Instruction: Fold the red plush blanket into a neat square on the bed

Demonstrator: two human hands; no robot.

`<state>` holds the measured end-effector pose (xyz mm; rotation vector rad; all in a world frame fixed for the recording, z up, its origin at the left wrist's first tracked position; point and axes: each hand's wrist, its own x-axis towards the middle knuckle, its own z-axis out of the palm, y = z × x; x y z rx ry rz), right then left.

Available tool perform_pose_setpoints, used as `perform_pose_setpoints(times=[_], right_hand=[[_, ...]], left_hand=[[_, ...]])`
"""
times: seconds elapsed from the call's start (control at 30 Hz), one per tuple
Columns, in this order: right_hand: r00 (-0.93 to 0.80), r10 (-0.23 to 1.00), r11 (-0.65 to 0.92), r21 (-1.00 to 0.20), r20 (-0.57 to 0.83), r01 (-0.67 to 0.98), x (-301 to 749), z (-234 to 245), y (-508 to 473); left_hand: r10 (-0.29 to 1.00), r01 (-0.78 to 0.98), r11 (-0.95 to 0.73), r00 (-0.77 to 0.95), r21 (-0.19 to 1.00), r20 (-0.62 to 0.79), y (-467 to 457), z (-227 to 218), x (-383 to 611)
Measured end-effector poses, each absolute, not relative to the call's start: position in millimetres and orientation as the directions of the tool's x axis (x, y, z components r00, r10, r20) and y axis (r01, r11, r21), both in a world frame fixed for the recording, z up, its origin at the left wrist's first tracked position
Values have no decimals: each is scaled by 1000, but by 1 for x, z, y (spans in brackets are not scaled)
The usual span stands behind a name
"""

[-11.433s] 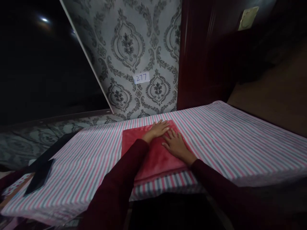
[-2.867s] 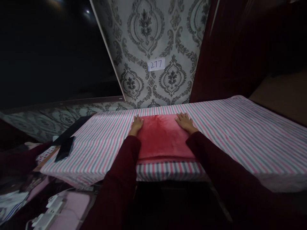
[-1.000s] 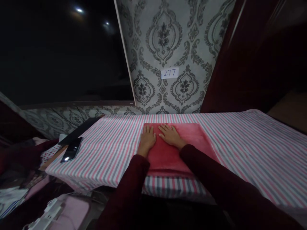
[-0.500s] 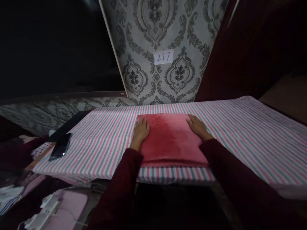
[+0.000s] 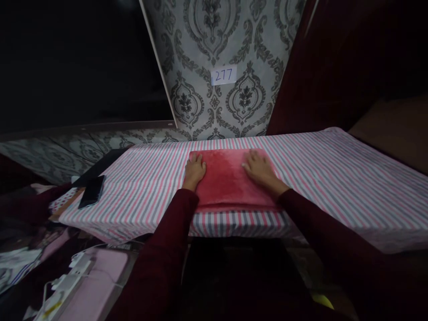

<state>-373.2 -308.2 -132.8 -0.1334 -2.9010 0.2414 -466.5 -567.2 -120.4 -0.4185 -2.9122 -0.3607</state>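
Note:
A folded red and pink plush cloth [image 5: 224,178] lies flat on the striped tablecloth [image 5: 143,183], close to the table's front edge. My left hand [image 5: 195,171] rests on its left edge, fingers spread. Across the cloth's right part lies my right hand [image 5: 259,168], slightly blurred, its fingers stretched out and palm down. Neither hand grips anything. Layers of the fold show along the cloth's front edge.
A smartphone [image 5: 92,191] lies at the table's left end. Behind the table are a patterned wall with a paper marked 277 [image 5: 224,75] and a large dark screen [image 5: 83,67]. At lower left, a white power strip [image 5: 72,281] sits on a pink surface.
My right hand has moved left, from the cloth's right edge in over its surface. My left hand stays at the left edge. The whole view has shifted slightly.

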Motion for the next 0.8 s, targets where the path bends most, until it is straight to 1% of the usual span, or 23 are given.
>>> perform_pose_setpoints(times=[0.07, 0.13, 0.2, 0.27, 0.37, 0.43, 0.5, 0.67, 0.73, 0.8], right_hand=[[-973, -18, 984, -170, 230, -59, -356, -131, -346], [-969, -106, 973, -178, 225, -148, -344, -133, -377], [-965, -154, 965, -178, 213, -193, -336, -137, -400], [-966, -160, 965, -172, 202, -196, -332, -141, -414], [-968, -138, 971, -166, 209, -175, -328, -148, -421], [-967, -125, 973, -163, 221, -163, -326, -152, -415], [-971, -87, 980, -156, 222, -124, -321, -157, -399], [-963, 111, 988, -131, 246, 81, -298, -176, -333], [-951, 181, 978, -144, 252, 149, -285, -185, -310], [-945, 234, 965, -170, 227, 198, -274, -192, -293]], left_hand=[[252, 298, 939, -935, 171, 248, -564, -114, -461], [285, 332, 933, -918, 139, 277, -564, -108, -450], [351, 396, 910, -893, 125, 280, -566, -107, -435], [414, 448, 888, -877, 103, 245, -571, -112, -417], [452, 469, 882, -872, 54, 185, -580, -125, -397], [452, 465, 885, -876, 43, 170, -583, -132, -391], [449, 461, 887, -878, 41, 166, -584, -134, -391], [441, 454, 890, -883, 48, 163, -581, -130, -394], [437, 453, 889, -883, 63, 170, -581, -130, -393], [439, 459, 885, -879, 76, 186, -582, -131, -393]])
